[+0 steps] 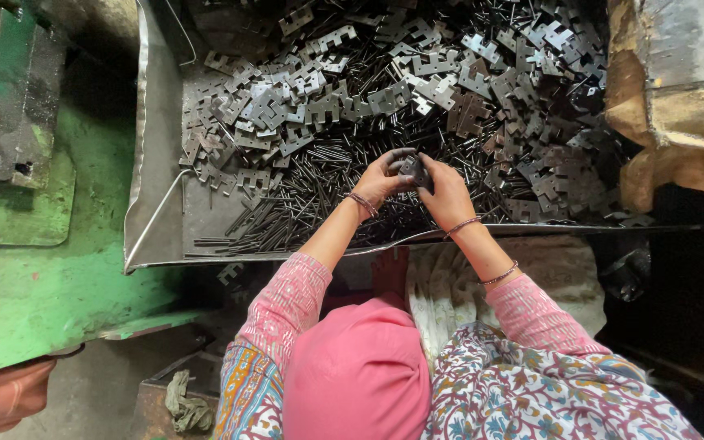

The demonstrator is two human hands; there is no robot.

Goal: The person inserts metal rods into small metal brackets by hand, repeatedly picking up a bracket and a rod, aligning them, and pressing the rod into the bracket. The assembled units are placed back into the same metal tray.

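1. Where the two hands meet over the middle of the tray, a small dark metal plate sits pinched between them, just above the heap of loose parts.
2. The left hand curls around the near-left side of that plate, fingers bent and closed against it, thumb tucked toward the piece; a thin bangle circles the wrist.
3. The right hand grips the plate from the other side, its fingers folded over the top edge so that little of the piece shows; bangles ring this wrist and forearm too.
4. Whether a pin is also held between the fingers cannot be told, since the hands cover the spot.
5. Directly under and around the hands lies a spread of thin dark pins, many pointing toward the near-left corner of the tray.
6. Beyond them, toward the far side and the right, a thick pile of notched flat plates lies tangled together, grey and shiny in places.
7. All of this rests in a shallow metal tray with a raised, bent left rim.
8. Left of the tray stands a green machine, worn and stained.
9. At the far right a crumpled brown sack leans against the tray.
10. Pink sleeves and patterned cloth fill the near edge.
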